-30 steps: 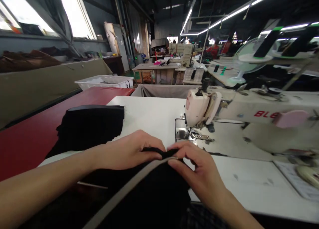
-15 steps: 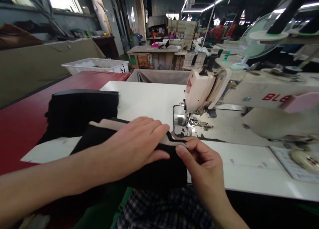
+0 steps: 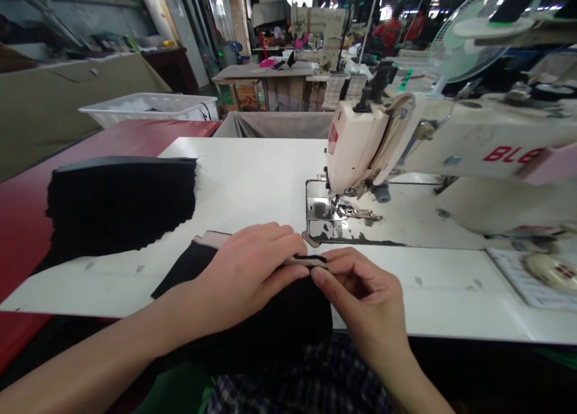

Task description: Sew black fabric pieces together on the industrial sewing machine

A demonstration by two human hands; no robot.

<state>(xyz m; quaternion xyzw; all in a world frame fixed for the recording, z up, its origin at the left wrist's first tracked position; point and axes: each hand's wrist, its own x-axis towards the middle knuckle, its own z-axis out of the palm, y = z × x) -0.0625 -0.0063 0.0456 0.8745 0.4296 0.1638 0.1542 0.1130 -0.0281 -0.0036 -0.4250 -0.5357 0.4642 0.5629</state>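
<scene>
Left hand (image 3: 259, 273) and right hand (image 3: 372, 300) pinch black cloth (image 3: 288, 318) by its pale edge (image 3: 312, 262); probably light, limp; edge seems best hold.

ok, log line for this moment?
left hand: holding black fabric piece with pale strip | right hand: pinching fabric's edge | off-white metal sewing machine: held fabric not under it
</scene>
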